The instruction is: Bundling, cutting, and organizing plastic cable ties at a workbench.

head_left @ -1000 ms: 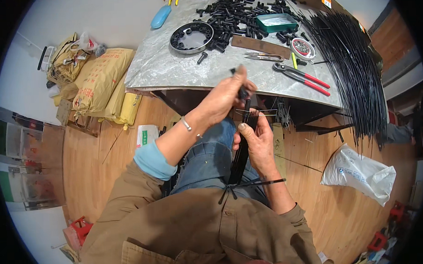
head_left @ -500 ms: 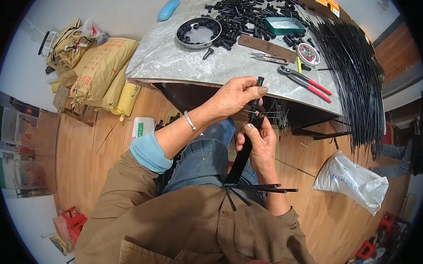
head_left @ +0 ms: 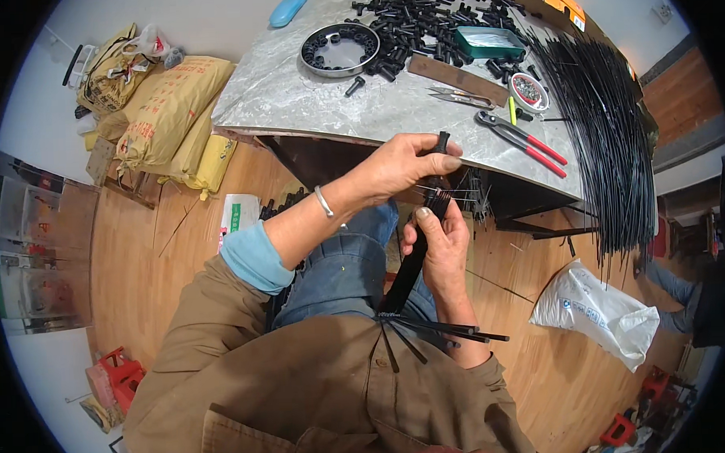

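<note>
Between finger and thumb, my left hand point(head_left: 404, 169) pinches a dark bolt-shaped piece point(head_left: 443, 141) held upright. Its lower end meets the top of a long flat black bundle point(head_left: 407, 282), which my right hand point(head_left: 443, 244) grips with the thumb on its near face. Several thin metal pins point(head_left: 455, 194) stick out sideways where the two meet; my fingers partly hide that joint. The bundle slants down to my lap. At its lower end, several black rods point(head_left: 450, 329) fan out across my jacket.
On the grey table point(head_left: 286, 101) lie many black bolt-shaped pieces point(head_left: 419, 21), a round tray point(head_left: 341, 71), a green box point(head_left: 490, 43), scissors point(head_left: 462, 98), red-handled cutters point(head_left: 527, 146) and long black strands point(head_left: 607, 138) over its right edge. Sacks point(head_left: 171, 113) stand left; a white bag point(head_left: 593, 310) lies right.
My left hand and the bolt-shaped piece have come slightly down toward the bundle, and less of the piece shows below my fingers. My right hand keeps its grip. The view has shifted slightly.
</note>
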The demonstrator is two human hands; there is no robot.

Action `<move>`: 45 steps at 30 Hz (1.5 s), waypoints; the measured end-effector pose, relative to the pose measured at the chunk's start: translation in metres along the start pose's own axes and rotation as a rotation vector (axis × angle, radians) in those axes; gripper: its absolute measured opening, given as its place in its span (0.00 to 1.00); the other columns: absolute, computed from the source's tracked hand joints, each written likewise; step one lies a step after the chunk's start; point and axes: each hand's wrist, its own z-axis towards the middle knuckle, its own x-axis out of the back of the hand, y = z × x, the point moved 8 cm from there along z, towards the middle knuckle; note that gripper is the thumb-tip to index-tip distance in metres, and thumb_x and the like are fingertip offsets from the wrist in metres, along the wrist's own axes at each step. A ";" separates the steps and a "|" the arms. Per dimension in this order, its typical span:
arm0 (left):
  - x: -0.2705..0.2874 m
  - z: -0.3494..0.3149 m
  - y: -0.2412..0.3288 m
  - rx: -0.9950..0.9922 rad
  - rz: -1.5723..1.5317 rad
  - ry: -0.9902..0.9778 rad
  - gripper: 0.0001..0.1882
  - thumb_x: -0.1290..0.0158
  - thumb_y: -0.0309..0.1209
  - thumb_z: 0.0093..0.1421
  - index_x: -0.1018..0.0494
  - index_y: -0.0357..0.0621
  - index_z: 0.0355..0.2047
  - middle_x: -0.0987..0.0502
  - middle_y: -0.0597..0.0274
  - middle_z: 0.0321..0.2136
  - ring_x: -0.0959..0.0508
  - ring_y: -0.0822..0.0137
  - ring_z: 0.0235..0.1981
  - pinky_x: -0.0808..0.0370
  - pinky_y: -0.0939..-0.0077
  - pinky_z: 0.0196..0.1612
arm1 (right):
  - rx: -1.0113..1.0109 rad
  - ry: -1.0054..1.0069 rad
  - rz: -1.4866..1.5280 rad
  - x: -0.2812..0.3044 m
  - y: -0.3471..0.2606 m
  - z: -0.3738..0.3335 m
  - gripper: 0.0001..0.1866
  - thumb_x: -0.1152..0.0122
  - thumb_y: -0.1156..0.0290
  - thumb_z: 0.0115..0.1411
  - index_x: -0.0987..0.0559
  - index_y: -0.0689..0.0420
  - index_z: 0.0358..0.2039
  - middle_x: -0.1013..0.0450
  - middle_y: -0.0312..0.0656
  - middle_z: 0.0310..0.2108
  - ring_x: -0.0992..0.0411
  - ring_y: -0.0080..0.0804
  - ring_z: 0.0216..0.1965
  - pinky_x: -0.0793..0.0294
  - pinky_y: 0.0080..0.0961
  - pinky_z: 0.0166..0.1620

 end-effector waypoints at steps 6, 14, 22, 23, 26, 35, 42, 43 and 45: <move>0.002 -0.008 0.002 0.036 -0.297 -0.047 0.21 0.47 0.35 0.62 0.32 0.38 0.53 0.24 0.64 0.34 0.24 0.73 0.37 0.26 0.77 0.43 | 0.024 -0.017 0.029 0.002 -0.001 -0.001 0.10 0.43 0.70 0.61 0.32 0.60 0.38 0.33 0.36 0.24 0.34 0.21 0.20 0.32 0.17 0.21; 0.000 -0.009 0.000 0.010 -0.197 -0.069 0.20 0.49 0.37 0.64 0.30 0.39 0.52 0.23 0.62 0.37 0.25 0.72 0.40 0.28 0.76 0.48 | -0.005 0.012 0.050 0.004 -0.002 -0.003 0.09 0.44 0.72 0.61 0.32 0.59 0.39 0.34 0.36 0.25 0.35 0.20 0.20 0.34 0.17 0.19; 0.002 -0.009 0.001 -0.025 -0.149 -0.042 0.18 0.46 0.35 0.62 0.28 0.37 0.48 0.22 0.62 0.35 0.24 0.74 0.37 0.26 0.81 0.43 | -0.015 0.030 0.038 0.006 0.001 -0.002 0.09 0.45 0.73 0.61 0.32 0.59 0.40 0.33 0.36 0.26 0.35 0.21 0.20 0.34 0.17 0.19; 0.003 -0.010 0.000 -0.017 -0.132 -0.032 0.18 0.46 0.36 0.62 0.27 0.38 0.48 0.22 0.62 0.35 0.24 0.74 0.37 0.26 0.81 0.43 | -0.015 0.032 0.051 0.005 0.001 -0.002 0.09 0.45 0.73 0.61 0.32 0.59 0.40 0.33 0.36 0.26 0.35 0.21 0.20 0.34 0.17 0.19; 0.003 -0.012 -0.005 0.039 -0.275 -0.072 0.17 0.46 0.36 0.62 0.27 0.38 0.47 0.22 0.63 0.35 0.23 0.73 0.37 0.26 0.79 0.44 | -0.023 0.014 0.072 0.005 0.001 -0.002 0.09 0.44 0.73 0.61 0.32 0.59 0.40 0.33 0.36 0.26 0.34 0.22 0.20 0.34 0.18 0.19; -0.003 -0.020 -0.011 0.033 -0.470 -0.122 0.21 0.47 0.39 0.62 0.29 0.37 0.49 0.22 0.59 0.37 0.24 0.70 0.41 0.30 0.72 0.50 | -0.116 -0.059 0.187 0.005 0.006 -0.002 0.09 0.41 0.71 0.60 0.29 0.60 0.36 0.33 0.37 0.26 0.33 0.25 0.21 0.33 0.22 0.22; -0.005 -0.024 -0.007 0.020 -0.453 -0.110 0.22 0.48 0.39 0.62 0.29 0.35 0.49 0.23 0.57 0.39 0.25 0.68 0.43 0.29 0.70 0.50 | -0.145 -0.077 0.235 0.003 0.009 0.000 0.09 0.39 0.70 0.59 0.27 0.60 0.36 0.32 0.37 0.25 0.32 0.27 0.22 0.32 0.23 0.23; -0.005 -0.024 -0.007 0.033 -0.443 -0.060 0.22 0.48 0.39 0.62 0.30 0.35 0.50 0.23 0.57 0.40 0.26 0.69 0.43 0.29 0.71 0.49 | -0.137 -0.073 0.239 0.003 0.009 0.000 0.09 0.39 0.70 0.59 0.27 0.60 0.36 0.32 0.37 0.25 0.32 0.27 0.22 0.32 0.23 0.23; -0.006 -0.028 -0.005 0.048 -0.423 -0.022 0.22 0.47 0.38 0.62 0.30 0.34 0.50 0.23 0.57 0.40 0.26 0.69 0.44 0.29 0.72 0.49 | -0.104 -0.027 0.225 0.008 0.008 0.001 0.08 0.38 0.71 0.58 0.27 0.59 0.35 0.31 0.35 0.23 0.30 0.23 0.22 0.29 0.20 0.22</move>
